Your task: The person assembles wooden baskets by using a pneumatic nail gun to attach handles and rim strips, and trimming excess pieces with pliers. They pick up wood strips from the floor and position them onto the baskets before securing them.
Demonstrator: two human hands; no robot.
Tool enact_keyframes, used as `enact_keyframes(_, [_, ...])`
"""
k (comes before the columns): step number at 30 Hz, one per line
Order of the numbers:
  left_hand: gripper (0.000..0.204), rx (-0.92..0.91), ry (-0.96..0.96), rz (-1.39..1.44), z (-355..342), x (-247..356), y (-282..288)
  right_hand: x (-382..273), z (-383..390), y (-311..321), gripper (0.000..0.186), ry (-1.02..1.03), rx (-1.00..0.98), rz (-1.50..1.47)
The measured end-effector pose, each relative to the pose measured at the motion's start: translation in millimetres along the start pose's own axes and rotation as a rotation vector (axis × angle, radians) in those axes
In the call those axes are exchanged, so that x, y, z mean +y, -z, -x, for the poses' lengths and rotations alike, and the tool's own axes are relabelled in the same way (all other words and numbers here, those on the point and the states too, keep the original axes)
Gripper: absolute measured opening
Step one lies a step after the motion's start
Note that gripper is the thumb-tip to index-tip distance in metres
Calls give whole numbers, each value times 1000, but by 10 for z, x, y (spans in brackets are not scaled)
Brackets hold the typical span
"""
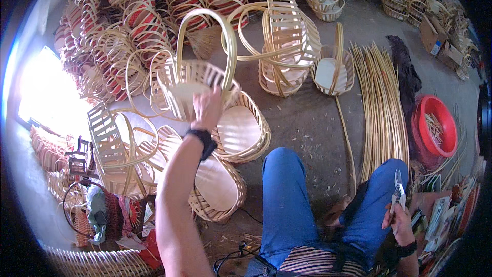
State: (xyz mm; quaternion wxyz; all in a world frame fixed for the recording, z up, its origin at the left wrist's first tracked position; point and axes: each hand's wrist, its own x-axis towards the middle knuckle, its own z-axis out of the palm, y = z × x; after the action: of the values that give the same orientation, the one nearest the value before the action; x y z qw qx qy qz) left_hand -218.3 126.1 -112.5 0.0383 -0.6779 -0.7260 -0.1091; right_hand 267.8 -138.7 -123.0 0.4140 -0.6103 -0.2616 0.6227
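My left hand (207, 107) reaches out ahead and grips the near rim of a pale woven basket (205, 73), by the foot of its tall arched handle. This basket is tilted, with its flat oval base showing inside. Close beside and below it lie more baskets, one with a pale oval bottom (240, 128) and another nearer my knee (218, 187). At the right, over my thigh, my right hand (398, 220) is closed around the handles of a pair of pruning shears (398, 187), blades pointing away from me.
Stacked red-and-white baskets (138, 18) fill the far left. Ahead stand nested baskets (287, 56) and a single handled basket (330, 74). A bundle of long thin canes (382, 107) lies on the floor at right, near a red basin (435, 125) holding short offcuts. Scraps litter the grey floor.
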Motion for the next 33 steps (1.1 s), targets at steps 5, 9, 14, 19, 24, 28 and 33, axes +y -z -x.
enact_keyframes(5, [79,195,98,-252,-329,366,231,-72,57,-104,34,87,-80,77])
enact_keyframes(9, [76,140,-100,306,-253,555,22,-167,213,28,29,117,108,243])
enact_keyframes(14, [52,-395,-239,779,623,696,91,-316,122,401,29,72,239,435])
enact_keyframes(19, [30,-959,-171,887,1284,905,170,371,279,1457,56,-150,760,790])
enact_keyframes(24, [22,-1095,48,882,1505,899,67,987,865,1980,58,-444,1095,1030])
enact_keyframes(28, [28,-1041,165,859,1437,898,162,1346,984,2172,63,-560,1070,1138])
enact_keyframes(33, [31,-1084,174,757,1359,1015,299,1341,758,2099,48,-306,1239,1199])
